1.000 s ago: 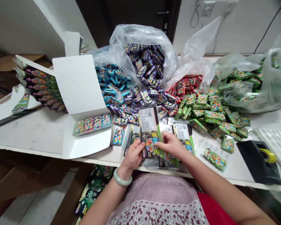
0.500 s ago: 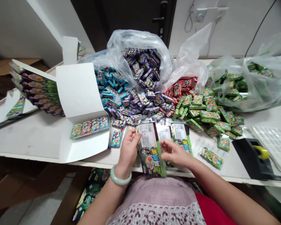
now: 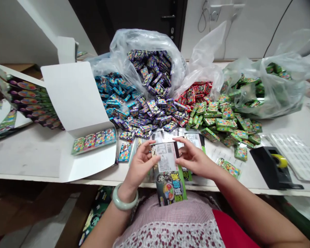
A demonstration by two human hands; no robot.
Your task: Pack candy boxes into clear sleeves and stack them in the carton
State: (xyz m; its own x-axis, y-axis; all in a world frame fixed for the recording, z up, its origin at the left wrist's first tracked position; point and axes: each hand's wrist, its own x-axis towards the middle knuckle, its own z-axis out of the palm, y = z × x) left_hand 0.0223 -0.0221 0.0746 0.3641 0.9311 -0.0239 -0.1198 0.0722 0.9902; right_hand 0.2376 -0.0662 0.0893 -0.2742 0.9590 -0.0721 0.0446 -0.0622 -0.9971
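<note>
A flat black-and-green printed pouch (image 3: 170, 187), with a white label and a colourful wheel picture, hangs at the table's front edge before my apron. My left hand (image 3: 141, 163) pinches its upper left side, thumb on the front. At its upper right side, my right hand (image 3: 197, 160) grips it between thumb and fingers. Behind it several similar pouches (image 3: 195, 137) lie on the table, partly hidden by my hands. A single small blue box (image 3: 124, 152) lies left of my left hand. Further left, an unfolded white carton (image 3: 93, 167) holds a row of small coloured boxes (image 3: 94, 141).
Purple (image 3: 155, 74), blue (image 3: 113, 89), red (image 3: 196, 91) and green (image 3: 224, 120) small boxes spill from clear plastic bags at the back. On the right stand a black tape dispenser (image 3: 270, 168) and label sheets (image 3: 294, 155). Fanned printed cartons (image 3: 28, 96) stand far left.
The pouch has come lower and closer to my body. My right hand has moved up onto its upper right side, and my left fingers have spread along its upper left. The view has shifted slightly.
</note>
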